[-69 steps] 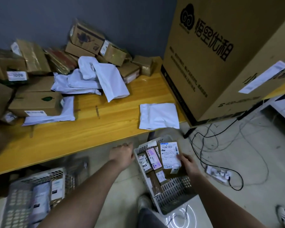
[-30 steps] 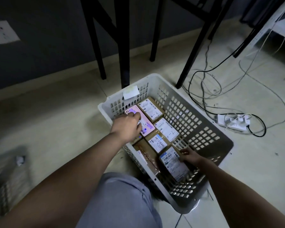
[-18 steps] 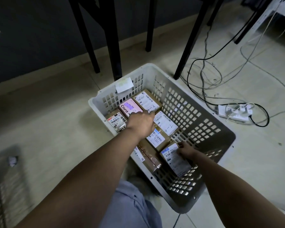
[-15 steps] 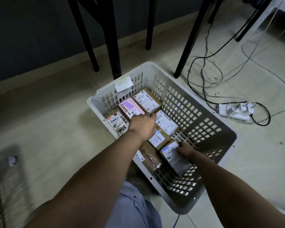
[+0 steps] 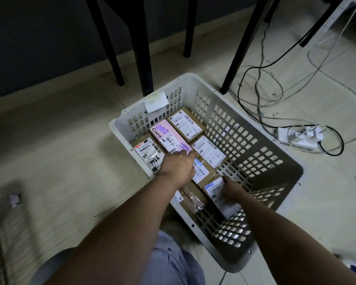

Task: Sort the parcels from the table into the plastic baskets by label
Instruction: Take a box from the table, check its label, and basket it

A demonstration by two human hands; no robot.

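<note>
A: Where are the parcels at this moment?

B: They lie flat in the white plastic basket [image 5: 255,153] on the floor, packed along its left wall and far-left corner. The pink parcel [image 5: 169,138] lies between a brown parcel marked 1936 [image 5: 149,154] and another one marked 4-2 [image 5: 186,124] at the far wall.

A: And the two hands?

B: They are apart, both inside the basket. The left hand [image 5: 178,166] has its fingers extended and pressing on the near end of the pink parcel; it grips nothing, I think. The right hand [image 5: 231,189] lies on the labelled parcel [image 5: 222,199] near the middle of the basket floor. If its fingers pinch the edge or only press it, I cannot tell — the hand covers that part.

A: What could go wrong from here?

B: In my judgement, the row is tight. If the left hand pushes too strongly, the pink parcel may climb on its neighbour and hide a label. Also the parcel under the right hand lies a bit skew, so it may not fit in the row. The light is weak here — a label can be read wrongly.
</note>
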